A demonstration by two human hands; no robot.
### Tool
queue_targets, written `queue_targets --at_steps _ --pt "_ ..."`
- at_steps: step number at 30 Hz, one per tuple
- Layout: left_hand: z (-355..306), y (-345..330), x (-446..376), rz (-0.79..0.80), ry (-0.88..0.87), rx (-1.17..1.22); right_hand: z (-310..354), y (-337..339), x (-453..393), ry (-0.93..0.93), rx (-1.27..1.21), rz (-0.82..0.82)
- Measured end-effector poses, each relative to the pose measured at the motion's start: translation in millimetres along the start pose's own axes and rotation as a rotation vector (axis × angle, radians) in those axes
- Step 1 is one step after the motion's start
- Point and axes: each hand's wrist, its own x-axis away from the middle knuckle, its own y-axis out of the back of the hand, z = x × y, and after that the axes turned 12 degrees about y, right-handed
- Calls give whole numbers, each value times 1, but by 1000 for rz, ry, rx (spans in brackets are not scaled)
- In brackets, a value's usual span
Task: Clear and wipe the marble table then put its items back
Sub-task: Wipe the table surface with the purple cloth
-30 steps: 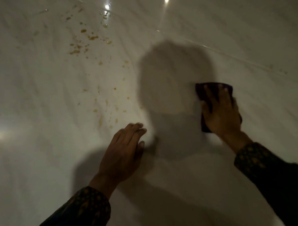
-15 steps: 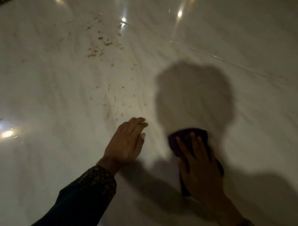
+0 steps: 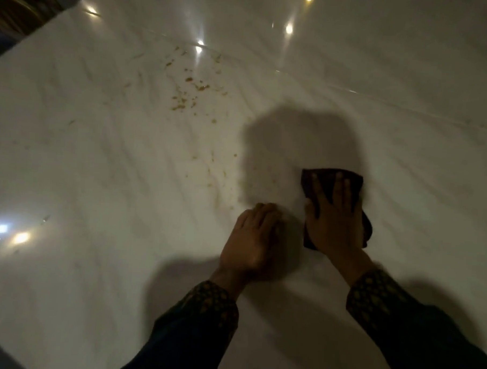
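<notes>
Head view: we press our right hand [image 3: 334,219], fingers spread flat, on a dark cloth [image 3: 309,184] lying on the marble table [image 3: 84,155]. Our left hand [image 3: 251,243] rests flat just beside it. Brown specks [image 3: 189,94] lie farther off; the table's edge runs upper left, with broad bare marble around.

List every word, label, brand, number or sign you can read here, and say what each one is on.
None: no readable text in this view.
The marble table carries only brown specks and light glints.
The dark cloth under the right hand shows no label.
The sleeves bear a gold pattern, not letters.
The left hand rests on the marble, holding nothing.
</notes>
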Motion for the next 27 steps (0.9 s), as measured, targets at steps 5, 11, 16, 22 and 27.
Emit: queue_targets --at_steps 5,11,16,22,27 --pt "23 38 14 -37 33 166 11 5 83 37 -31 -14" --pt "195 126 -6 -207 131 -128 7 15 17 -351 -103 -41" --pt "252 151 -30 -164 132 -125 90 1 -34 -347 -73 -36" --pt "255 153 -30 -101 154 -59 239 -39 14 49 -23 -118" --pt "251 157 -29 -108 202 -52 207 -31 54 210 -20 47"
